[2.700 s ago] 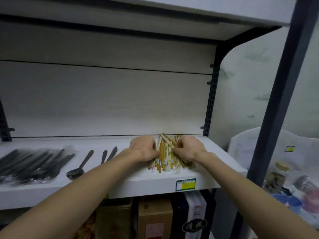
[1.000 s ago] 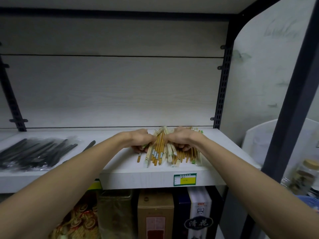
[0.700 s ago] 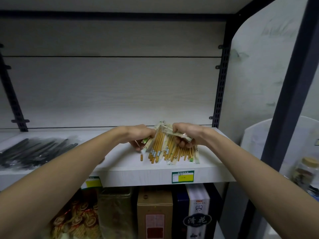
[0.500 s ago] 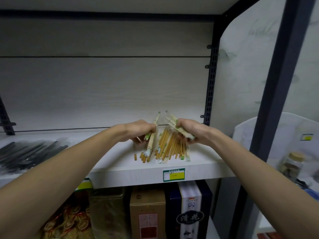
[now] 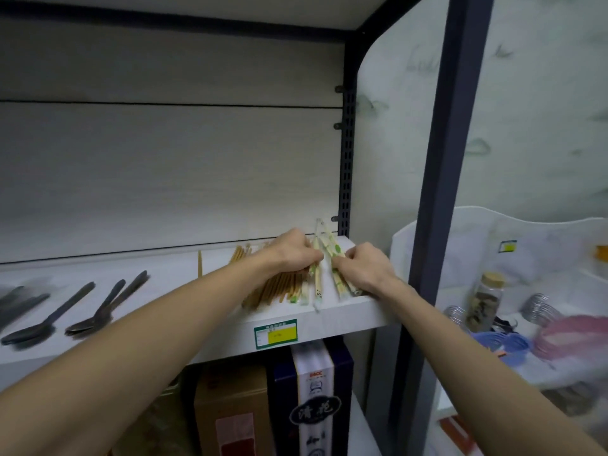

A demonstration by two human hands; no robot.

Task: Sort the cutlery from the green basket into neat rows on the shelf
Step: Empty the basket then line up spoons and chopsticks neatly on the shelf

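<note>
Looking at your shelf: the white shelf (image 5: 184,274) is the biggest thing here. It runs from 9 o'clock to 3 o'clock across the middle.
Post: a dark post (image 5: 441,179) stands tall at 2 o'clock, just right of the shelf.
Boxes: a brown box (image 5: 230,409) and a dark box with a white stripe (image 5: 312,399) stand under the shelf at 6 o'clock.
White rack: a white rack (image 5: 427,235) stands past the post at 3 o'clock. A small jar with a cork (image 5: 485,302) and pink and blue round things stand on it.
Your left hand: your left hand (image 5: 289,255) is just above the middle. Your fingers are curled down on the wrapped sticks. They pinch them.
Your right hand: your right hand (image 5: 365,268) is just right of your left hand. Your fingers are curled too and pinch more wrapped sticks. The two hands nearly touch.
Brown chopsticks: a bunch of brown chopsticks (image 5: 273,291) lies on the shelf under your left wrist. They point at you.
Wrapped chopsticks: the wrapped chopsticks (image 5: 317,287) have white and green paper. They lie between your hands and right of the brown bunch, near the right end of the shelf. Some tips poke up behind your fingers.
Spoons: dark spoons (image 5: 49,320) lie in a row at 9 o'clock, well apart from your hands.
Lone stick: one brown stick (image 5: 199,264) lies alone, left of the bunch.
Tag: a green and yellow tag (image 5: 275,333) sits on the shelf's front edge, below the sticks.
</note>
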